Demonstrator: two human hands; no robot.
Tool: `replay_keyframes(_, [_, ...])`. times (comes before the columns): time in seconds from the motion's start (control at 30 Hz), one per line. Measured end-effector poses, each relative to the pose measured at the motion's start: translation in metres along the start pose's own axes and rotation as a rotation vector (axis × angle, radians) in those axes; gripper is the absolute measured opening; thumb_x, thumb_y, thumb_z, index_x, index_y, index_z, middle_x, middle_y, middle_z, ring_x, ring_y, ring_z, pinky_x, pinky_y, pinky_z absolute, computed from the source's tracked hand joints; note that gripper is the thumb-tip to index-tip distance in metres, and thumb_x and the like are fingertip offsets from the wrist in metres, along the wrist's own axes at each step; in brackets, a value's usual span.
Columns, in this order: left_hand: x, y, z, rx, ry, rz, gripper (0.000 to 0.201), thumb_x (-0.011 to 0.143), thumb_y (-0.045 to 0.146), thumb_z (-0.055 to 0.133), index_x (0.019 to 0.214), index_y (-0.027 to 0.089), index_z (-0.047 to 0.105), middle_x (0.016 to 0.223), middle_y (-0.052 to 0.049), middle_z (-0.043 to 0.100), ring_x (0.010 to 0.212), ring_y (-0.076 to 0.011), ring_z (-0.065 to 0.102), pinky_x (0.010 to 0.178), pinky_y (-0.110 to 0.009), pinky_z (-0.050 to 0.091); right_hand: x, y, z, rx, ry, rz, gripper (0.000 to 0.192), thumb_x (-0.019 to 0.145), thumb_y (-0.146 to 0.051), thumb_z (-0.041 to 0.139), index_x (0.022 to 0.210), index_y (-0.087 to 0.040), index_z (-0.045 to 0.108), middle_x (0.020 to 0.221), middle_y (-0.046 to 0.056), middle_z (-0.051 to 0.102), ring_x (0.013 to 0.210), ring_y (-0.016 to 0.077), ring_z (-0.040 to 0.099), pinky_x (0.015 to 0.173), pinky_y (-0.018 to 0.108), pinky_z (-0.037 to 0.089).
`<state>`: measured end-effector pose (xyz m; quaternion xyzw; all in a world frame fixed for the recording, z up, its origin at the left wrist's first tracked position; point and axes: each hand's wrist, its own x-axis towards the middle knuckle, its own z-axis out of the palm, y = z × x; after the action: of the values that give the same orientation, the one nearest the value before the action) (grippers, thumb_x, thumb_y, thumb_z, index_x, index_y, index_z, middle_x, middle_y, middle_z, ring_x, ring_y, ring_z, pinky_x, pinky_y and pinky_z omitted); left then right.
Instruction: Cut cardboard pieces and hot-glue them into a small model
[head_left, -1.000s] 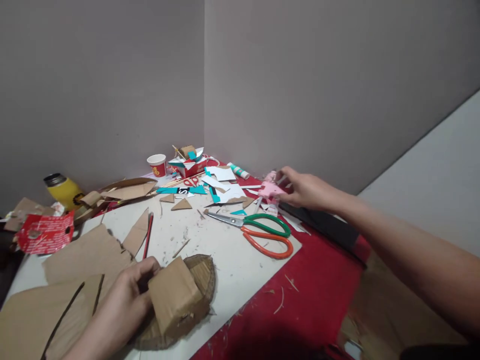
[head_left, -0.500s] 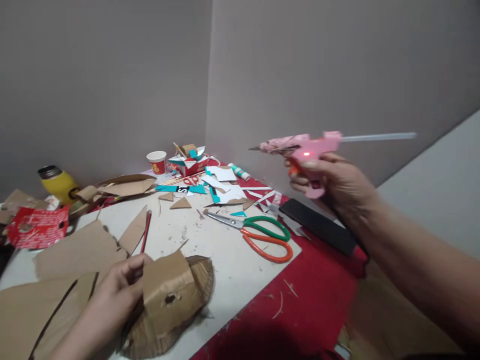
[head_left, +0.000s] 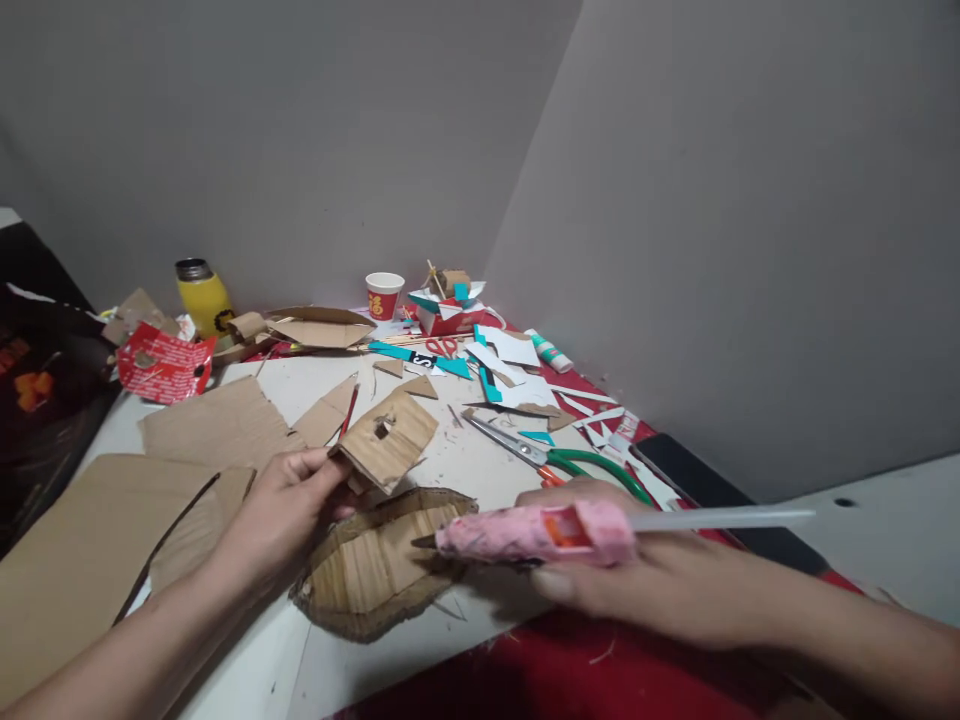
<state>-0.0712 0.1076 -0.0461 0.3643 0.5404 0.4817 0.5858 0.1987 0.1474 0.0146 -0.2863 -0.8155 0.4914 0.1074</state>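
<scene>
Two bare hands are in view: the left hand (head_left: 281,500) at lower left, the right hand (head_left: 637,575) at lower right. One pink glue gun (head_left: 525,532) sits at lower centre. One pair of green-and-orange-handled scissors (head_left: 555,462) lies right of centre. One yellow metal-capped bottle (head_left: 202,297) stands at upper left. One red-and-white paper cup (head_left: 384,295) stands at upper centre. One red pencil (head_left: 347,412) lies left of centre.

Single head-worn view, looking forward and down across the cluttered white surface (head_left: 480,480) toward a corner of grey walls (head_left: 675,250). Close in: both forearms enter from the bottom edge, hands filling the lower middle. Slightly tilted, far edge with yellow metal bottle (head_left: 202,295) and red-printed paper cup (head_left: 385,295) well back.
</scene>
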Motion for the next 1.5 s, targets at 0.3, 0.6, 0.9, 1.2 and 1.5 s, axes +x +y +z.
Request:
replay_keyframes(0.3, [-0.003,0.0,0.007,0.127,0.031,0.153,0.031,0.076,0.044,0.063,0.072,0.014,0.07,0.055,0.001,0.06,0.052,-0.0116,0.049,0.051,-0.02,0.037,0.04,-0.019,0.024,-0.323,-0.155,-0.107,0.032,0.091,-0.03,0.047,0.119,-0.027,0.064,0.09,0.0,0.07,0.075,0.0155,0.062,0.071,0.023,0.05])
replay_keyframes(0.6, [-0.005,-0.007,0.011,0.173,0.046,0.227,0.031,0.084,0.039,0.054,0.076,0.014,0.071,0.061,0.002,0.058,0.059,-0.0129,0.049,0.056,-0.022,0.037,0.048,-0.017,0.03,-0.324,-0.166,-0.101,0.032,0.094,-0.029,0.047,0.122,-0.026,0.062,0.098,0.002,0.069,0.083,0.0136,0.063,0.077,0.021,0.05])
replay_keyframes(0.9, [-0.002,-0.01,0.011,0.199,0.026,0.243,0.027,0.084,0.035,0.054,0.078,0.015,0.071,0.066,-0.001,0.064,0.065,-0.0167,0.054,0.065,-0.026,0.042,0.05,-0.016,0.037,-0.404,-0.173,-0.101,0.028,0.091,-0.026,0.047,0.113,-0.025,0.065,0.086,0.0,0.067,0.072,0.0121,0.061,0.065,0.02,0.048])
replay_keyframes(1.2, [-0.003,-0.01,0.011,0.188,0.021,0.215,0.024,0.081,0.034,0.056,0.079,0.015,0.071,0.065,0.001,0.062,0.064,-0.0153,0.051,0.06,-0.024,0.038,0.046,-0.015,0.033,-0.399,-0.169,-0.078,0.029,0.092,-0.032,0.046,0.113,-0.027,0.066,0.085,0.001,0.068,0.074,0.0144,0.063,0.068,0.022,0.051])
replay_keyframes(1.5, [-0.003,-0.007,0.012,0.23,0.049,0.222,0.036,0.083,0.045,0.051,0.066,0.016,0.066,0.057,0.003,0.05,0.056,-0.0128,0.041,0.053,-0.022,0.032,0.041,-0.016,0.027,-0.403,-0.174,-0.037,0.027,0.092,-0.033,0.046,0.11,-0.023,0.064,0.081,0.0,0.065,0.066,0.0123,0.059,0.061,0.02,0.047])
